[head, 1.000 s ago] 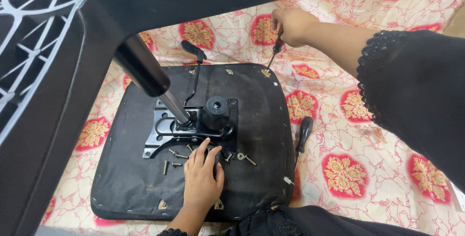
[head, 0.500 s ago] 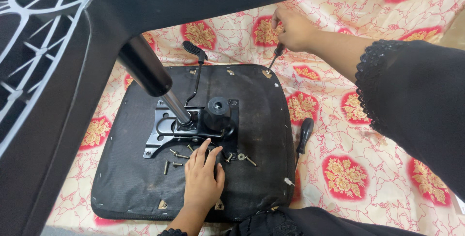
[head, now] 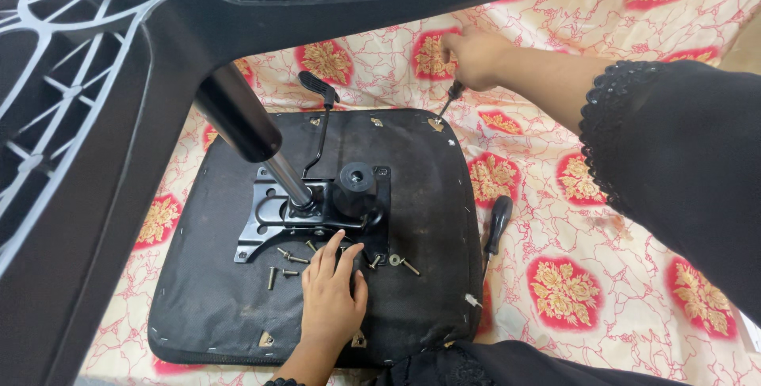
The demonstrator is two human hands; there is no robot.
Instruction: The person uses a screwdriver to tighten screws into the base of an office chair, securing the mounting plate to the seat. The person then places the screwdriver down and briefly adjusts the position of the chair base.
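An upturned chair seat lies black underside up on a flowered cloth, which keeps the padded face off the floor and puts the metal plate and its fittings within reach. The plate sits near the middle of the seat, with a shiny post rising from it toward the chair base, which fills the top and left of the view.

The left hand rests flat on the seat, just in front of the plate, fingers spread and holding nothing. It seems to press the seat down so it does not slide or rock. Its fingertips lie among loose bolts scattered just before the plate, gathered there within easy reach.

The right hand is closed around the handle of a screwdriver, held steeply with its tip down at the far right corner of the seat, next to a small metal tab on that edge. The steep hold lets force run straight down the shaft into whatever the tip meets; the exact contact is too small to make out.

A second screwdriver lies on the cloth, just beside the right edge of the seat, apart from both hands. A lever with a black paddle grip reaches from the plate toward the seat's far edge.
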